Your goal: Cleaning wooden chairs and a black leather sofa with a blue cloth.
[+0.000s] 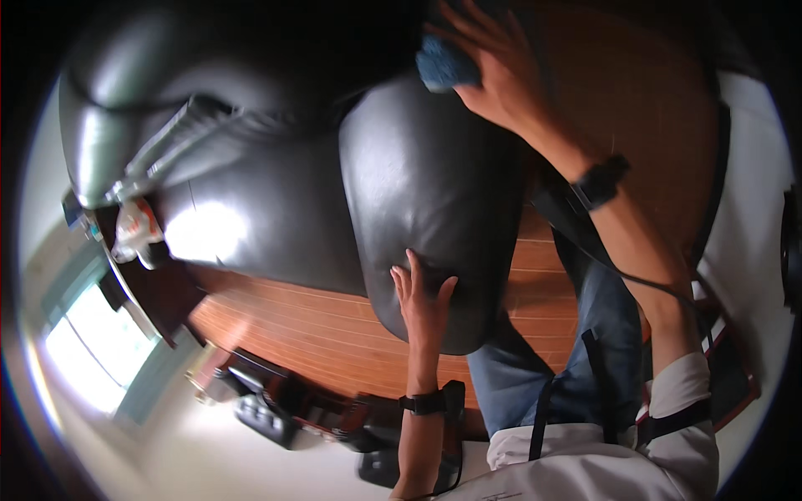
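The padded black leather arm (401,163) of a sofa lies in front of me. Beyond its upper end, my right hand (510,78) grips a bunched blue cloth (446,66), its fingers spread and slightly blurred. The cloth is at the arm's far edge; whether it presses on the leather I cannot tell. My left hand (426,307) rests on the near end of the sofa arm, fingers apart, holding nothing. Left of the arm extends a wide black leather part (288,206) of the sofa, shiny with reflected light.
Wood-plank floor (294,307) runs below the sofa. Chairs with black padded seats (266,419) stand along the white wall. A white plastic bag (135,232) sits at the left, above a bright window (100,344). A black cable (651,282) hangs by my right forearm.
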